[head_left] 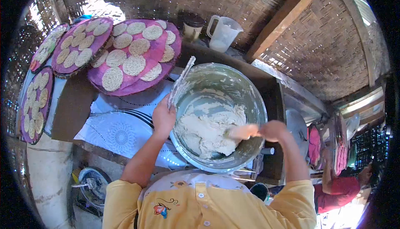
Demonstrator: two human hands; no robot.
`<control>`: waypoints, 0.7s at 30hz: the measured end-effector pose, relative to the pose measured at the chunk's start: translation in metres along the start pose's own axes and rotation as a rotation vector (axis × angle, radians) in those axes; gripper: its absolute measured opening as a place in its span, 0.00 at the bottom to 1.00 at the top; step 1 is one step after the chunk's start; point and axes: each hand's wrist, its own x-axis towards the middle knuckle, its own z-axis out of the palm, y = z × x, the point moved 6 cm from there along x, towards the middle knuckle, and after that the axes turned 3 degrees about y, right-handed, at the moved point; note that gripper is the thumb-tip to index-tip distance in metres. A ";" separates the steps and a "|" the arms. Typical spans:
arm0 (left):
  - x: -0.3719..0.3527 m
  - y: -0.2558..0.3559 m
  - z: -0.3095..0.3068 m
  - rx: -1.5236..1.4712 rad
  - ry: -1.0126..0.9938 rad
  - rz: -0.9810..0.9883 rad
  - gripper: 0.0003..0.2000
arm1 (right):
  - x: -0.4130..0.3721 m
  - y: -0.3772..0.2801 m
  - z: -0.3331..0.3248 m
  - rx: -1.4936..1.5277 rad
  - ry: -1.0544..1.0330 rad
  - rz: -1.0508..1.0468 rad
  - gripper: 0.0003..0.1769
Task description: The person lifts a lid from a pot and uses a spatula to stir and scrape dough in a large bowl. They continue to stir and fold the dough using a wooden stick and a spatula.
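Observation:
A large metal basin [260, 104] stands in front of me with a mass of pale, sticky dough [200, 131] in it. Dough is smeared over the inner wall too. At the basin's left rim, my left hand [163, 119] is closed around a flat stick [182, 79] crusted with white dough; whether it also grips the rim is hard to tell. My right hand [273, 131] reaches over the right side, wrapped round the handle of a wooden paddle [243, 132]. The paddle is blurred by motion, and its end meets the dough.
Round trays with purple cloth [133, 83] carry flat, pale rounds [134, 65] at the left. A plastic pitcher [225, 33] and a dark-lidded jar [193, 26] stand behind the basin. A smaller bowl [92, 179] sits low left. Another person [341, 191] is at the right.

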 end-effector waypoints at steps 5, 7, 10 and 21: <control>0.000 0.002 -0.001 0.037 0.001 0.015 0.19 | -0.006 0.007 -0.037 -0.114 0.191 0.195 0.11; 0.000 0.002 -0.003 0.043 -0.004 0.007 0.19 | 0.000 -0.008 -0.045 -0.152 0.198 0.224 0.10; 0.001 0.003 -0.004 0.051 -0.017 -0.020 0.19 | 0.008 -0.032 -0.049 -0.179 0.215 0.124 0.09; 0.000 -0.002 -0.001 0.035 -0.035 -0.028 0.20 | 0.115 -0.120 0.079 0.506 0.053 -0.024 0.20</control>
